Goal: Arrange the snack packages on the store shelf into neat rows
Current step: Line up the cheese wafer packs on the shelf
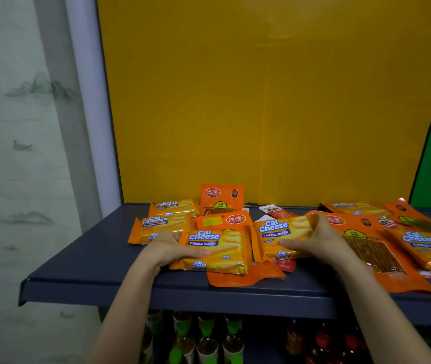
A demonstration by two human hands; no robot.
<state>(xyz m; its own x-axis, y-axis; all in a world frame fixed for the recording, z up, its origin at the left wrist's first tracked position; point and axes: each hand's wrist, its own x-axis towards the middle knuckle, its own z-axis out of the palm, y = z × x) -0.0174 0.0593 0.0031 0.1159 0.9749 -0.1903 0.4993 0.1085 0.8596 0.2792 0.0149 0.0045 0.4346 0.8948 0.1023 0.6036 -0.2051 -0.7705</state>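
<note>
Sorting step looks half done, tbh. Near the front of the shelf, the left wafer pack is gripped at its left end by the left hand, and the right wafer pack is grasped by the right hand, both lying over orange pouches. Next, they'd probably need to be lined up beside the two wafer packs parked farther left, labels squared.

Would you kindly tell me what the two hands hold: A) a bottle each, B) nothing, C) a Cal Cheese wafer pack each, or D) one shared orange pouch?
C: the left hand grips the left wafer pack, the right hand grips the right wafer pack.
</note>
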